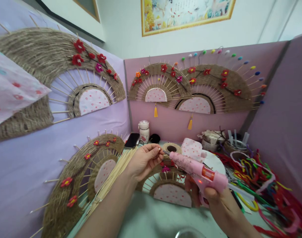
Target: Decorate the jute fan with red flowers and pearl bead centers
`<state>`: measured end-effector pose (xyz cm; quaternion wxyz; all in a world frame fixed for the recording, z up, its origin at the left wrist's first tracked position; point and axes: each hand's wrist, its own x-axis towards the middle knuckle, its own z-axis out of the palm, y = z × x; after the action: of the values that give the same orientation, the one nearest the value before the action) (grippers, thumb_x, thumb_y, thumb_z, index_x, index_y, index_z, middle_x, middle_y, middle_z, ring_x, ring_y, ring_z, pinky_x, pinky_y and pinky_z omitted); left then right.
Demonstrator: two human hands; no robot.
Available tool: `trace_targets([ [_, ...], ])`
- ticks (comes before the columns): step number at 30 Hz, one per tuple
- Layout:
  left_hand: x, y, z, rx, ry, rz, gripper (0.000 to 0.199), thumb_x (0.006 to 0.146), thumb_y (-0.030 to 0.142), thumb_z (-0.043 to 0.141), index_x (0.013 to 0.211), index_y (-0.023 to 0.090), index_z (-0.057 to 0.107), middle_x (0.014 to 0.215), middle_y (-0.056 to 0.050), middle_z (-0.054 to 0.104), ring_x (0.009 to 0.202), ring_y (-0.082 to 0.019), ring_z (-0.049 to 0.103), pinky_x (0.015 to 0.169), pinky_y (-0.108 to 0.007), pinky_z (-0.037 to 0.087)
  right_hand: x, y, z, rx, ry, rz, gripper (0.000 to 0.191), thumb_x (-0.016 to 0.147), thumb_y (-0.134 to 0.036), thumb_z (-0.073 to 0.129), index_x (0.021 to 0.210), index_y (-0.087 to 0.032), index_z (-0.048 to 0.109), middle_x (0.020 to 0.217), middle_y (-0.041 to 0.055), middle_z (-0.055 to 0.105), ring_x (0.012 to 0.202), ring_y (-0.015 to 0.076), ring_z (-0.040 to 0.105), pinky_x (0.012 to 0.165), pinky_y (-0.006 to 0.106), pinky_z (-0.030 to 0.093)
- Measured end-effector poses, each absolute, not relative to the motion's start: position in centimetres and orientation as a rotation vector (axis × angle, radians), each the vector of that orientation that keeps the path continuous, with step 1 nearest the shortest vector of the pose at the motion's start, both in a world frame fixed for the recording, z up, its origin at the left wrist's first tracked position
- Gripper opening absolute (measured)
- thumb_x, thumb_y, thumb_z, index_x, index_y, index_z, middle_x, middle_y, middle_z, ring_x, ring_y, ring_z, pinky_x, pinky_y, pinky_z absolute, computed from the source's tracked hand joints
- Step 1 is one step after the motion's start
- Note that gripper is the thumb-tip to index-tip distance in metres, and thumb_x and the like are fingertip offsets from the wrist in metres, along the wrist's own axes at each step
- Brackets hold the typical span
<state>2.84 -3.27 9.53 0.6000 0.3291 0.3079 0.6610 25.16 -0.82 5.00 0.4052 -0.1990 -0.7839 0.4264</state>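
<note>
My right hand (211,198) is wrapped round the handle of a pink hot glue gun (195,168), whose small orange light is lit. Its metal nozzle points left, at the fingertips of my left hand (147,160). There the thumb and forefinger pinch something tiny and pale, too small to name. Beneath both hands lies a twine-wrapped fan (172,195) with thin sticks, red and magenta flowers and a dotted half-round centre. A roll of twine (172,148) sits just behind the nozzle.
Another fan (64,185) and a bundle of thin sticks (111,175) lie on the left. A phone (132,140) and a white bottle (144,131) stand behind. Coloured pipe cleaners (269,188) crowd the right side. Decorated fans (205,89) hang on the partitions.
</note>
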Motion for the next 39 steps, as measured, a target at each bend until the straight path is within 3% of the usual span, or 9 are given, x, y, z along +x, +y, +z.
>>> trace_targets([
  [10, 3.34, -3.51, 9.63, 0.794, 0.786, 1.568, 0.026, 0.064, 0.023, 0.084, 0.075, 0.008, 0.065, 0.069, -0.005, 0.067, 0.058, -0.008, 0.062, 0.058, -0.016, 0.050, 24.97, -0.85, 5.41, -0.520, -2.018, 1.018, 0.070, 0.087, -0.077, 0.022, 0.076, -0.018, 0.057, 0.053, 0.0018, 0.053, 0.048, 0.0149, 0.045, 0.047, 0.027, 0.032],
  [16, 3.46, -3.55, 9.70, 0.807, 0.824, 1.580, 0.027, 0.063, 0.024, 0.084, 0.074, 0.008, 0.066, 0.069, -0.006, 0.068, 0.058, -0.009, 0.062, 0.059, -0.017, 0.051, 24.94, -0.85, 5.49, -0.544, -2.022, 0.988, 0.065, 0.091, -0.071, 0.023, 0.076, -0.018, 0.058, 0.052, 0.0019, 0.053, 0.048, 0.0148, 0.045, 0.045, 0.026, 0.032],
  [39, 3.67, -3.67, 9.86, 0.784, 0.835, 1.588, 0.031, 0.056, 0.026, 0.088, 0.070, 0.008, 0.067, 0.067, -0.005, 0.069, 0.058, -0.009, 0.063, 0.060, -0.016, 0.053, 25.06, -0.78, 5.04, -0.514, -2.020, 0.977, 0.066, 0.090, -0.074, 0.023, 0.078, -0.018, 0.056, 0.053, 0.0014, 0.053, 0.048, 0.0147, 0.046, 0.046, 0.026, 0.032],
])
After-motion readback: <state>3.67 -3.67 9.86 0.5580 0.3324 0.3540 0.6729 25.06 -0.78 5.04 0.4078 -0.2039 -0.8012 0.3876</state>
